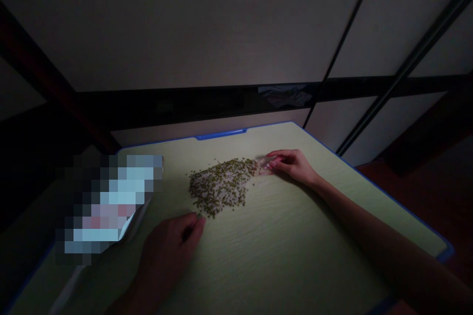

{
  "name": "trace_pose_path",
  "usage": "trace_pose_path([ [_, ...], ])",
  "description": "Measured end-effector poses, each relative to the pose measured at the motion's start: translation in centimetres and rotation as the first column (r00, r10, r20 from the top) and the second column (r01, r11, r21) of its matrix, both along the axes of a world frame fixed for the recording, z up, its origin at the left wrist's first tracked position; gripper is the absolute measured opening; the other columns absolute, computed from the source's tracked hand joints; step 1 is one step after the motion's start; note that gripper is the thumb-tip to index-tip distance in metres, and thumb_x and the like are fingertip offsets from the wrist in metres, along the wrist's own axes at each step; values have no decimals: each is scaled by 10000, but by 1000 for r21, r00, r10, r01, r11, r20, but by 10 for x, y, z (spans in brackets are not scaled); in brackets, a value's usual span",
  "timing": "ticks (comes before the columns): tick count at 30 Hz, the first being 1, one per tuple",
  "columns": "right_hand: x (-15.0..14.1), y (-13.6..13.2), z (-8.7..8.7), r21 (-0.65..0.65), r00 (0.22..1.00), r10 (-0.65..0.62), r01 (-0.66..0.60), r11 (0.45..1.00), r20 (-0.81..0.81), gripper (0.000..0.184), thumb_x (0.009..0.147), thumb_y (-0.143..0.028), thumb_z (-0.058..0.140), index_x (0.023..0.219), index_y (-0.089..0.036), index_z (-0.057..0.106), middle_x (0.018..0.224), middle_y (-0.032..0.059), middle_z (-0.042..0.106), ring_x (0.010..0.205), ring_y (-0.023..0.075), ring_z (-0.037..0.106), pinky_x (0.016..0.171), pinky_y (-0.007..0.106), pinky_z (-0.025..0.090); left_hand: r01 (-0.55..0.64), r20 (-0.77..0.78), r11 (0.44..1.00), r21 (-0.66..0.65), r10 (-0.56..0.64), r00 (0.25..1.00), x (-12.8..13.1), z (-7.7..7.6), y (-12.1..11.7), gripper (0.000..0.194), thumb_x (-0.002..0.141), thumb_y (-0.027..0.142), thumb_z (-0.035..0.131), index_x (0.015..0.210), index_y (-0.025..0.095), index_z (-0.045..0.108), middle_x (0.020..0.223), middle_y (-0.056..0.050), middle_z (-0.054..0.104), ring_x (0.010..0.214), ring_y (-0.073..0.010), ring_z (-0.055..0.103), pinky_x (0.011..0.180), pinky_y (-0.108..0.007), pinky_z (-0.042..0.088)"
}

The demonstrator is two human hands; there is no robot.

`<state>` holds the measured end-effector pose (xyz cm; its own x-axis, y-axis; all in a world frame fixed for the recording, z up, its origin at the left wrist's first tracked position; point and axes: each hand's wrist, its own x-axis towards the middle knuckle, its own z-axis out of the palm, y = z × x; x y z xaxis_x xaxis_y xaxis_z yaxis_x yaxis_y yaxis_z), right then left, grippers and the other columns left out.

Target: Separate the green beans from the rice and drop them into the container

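Observation:
A pile of small green beans mixed with white grains (219, 184) lies spread on the pale table (295, 256). My left hand (166, 246) rests at the pile's near edge, thumb and forefinger brought together; whatever is between them is too small or dark to tell. To the right of the pile, my right hand (295, 166) has its fingers bent toward the thumb beside a see-through, pinkish thing (263, 166). That thing touches the pile's right end, and its kind is unclear in the dim light. A few loose beans are scattered round the pile.
At the left of the table stands a bright, blurred-out screen-like object (114, 202), with a white cable (68, 288) running from it. The table has a blue rim and a blue handle (221, 134) at its far edge. Behind are pale cabinet doors (203, 24) and a dark shelf gap holding cloth (284, 95).

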<state>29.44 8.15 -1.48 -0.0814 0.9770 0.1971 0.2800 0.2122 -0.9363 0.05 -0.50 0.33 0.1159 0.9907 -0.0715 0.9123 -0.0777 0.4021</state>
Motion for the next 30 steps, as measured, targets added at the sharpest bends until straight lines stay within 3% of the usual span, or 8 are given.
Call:
trace_pose_path([
  [11,0,0,-1,42,999,-11,9,999,44,331,663,-304,659,945,-132,677,668,39,674,593,142,604,601,290,489,-6,25,1000,7,6,1000,1,2,-2,336,752,399,299,482,204,340,474,25,409,495,-129,426,513,-256,246],
  [22,-2,-3,1,-3,999,33,-33,999,19,354,635,-273,660,947,-108,677,666,36,665,555,111,550,547,251,445,4,31,1000,-2,-4,999,1,2,-1,340,761,399,316,484,204,340,471,27,421,490,-131,432,516,-259,257],
  [30,-1,-3,5,-26,999,-37,37,999,-33,352,620,-285,670,925,-110,682,623,21,643,517,101,520,510,241,410,0,3,1000,14,0,1000,1,2,-2,329,753,393,310,483,205,327,472,29,390,499,-131,421,519,-253,241],
])
